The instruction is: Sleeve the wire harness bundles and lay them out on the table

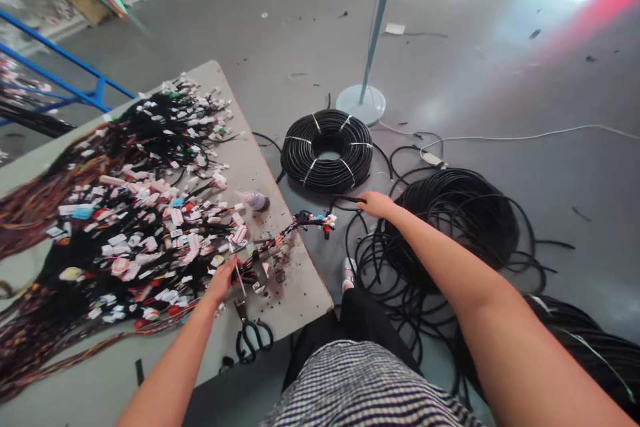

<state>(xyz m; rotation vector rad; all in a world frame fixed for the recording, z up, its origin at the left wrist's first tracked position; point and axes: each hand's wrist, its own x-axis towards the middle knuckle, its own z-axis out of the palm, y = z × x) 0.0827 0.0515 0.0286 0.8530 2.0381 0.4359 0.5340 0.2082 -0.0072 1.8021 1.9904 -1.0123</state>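
My left hand [223, 280] is closed around a wire harness [285, 233] near the table's right end. The harness's multicoloured wires run past the table edge, ending in small white, blue and red connectors. Out over the floor, my right hand [376, 205] grips a thin black tube [346, 199], fingers pinched together. Black-handled scissors [254, 337] lie beside my left hand, their blades pointing up toward it. A small bottle with a dark cap [256, 201] lies just beyond the harness. Big heaps of harnesses with white tags [150, 227] cover the table to the left.
On the floor sit a tied coil of black tubing [295, 153], a loose tangled coil [460, 213] and another coil [590, 347] at lower right. A fan stand [361, 103] rises behind the tied coil, with a white cord [525, 137]. A blue frame [65, 67] stands left of the table [310, 293].
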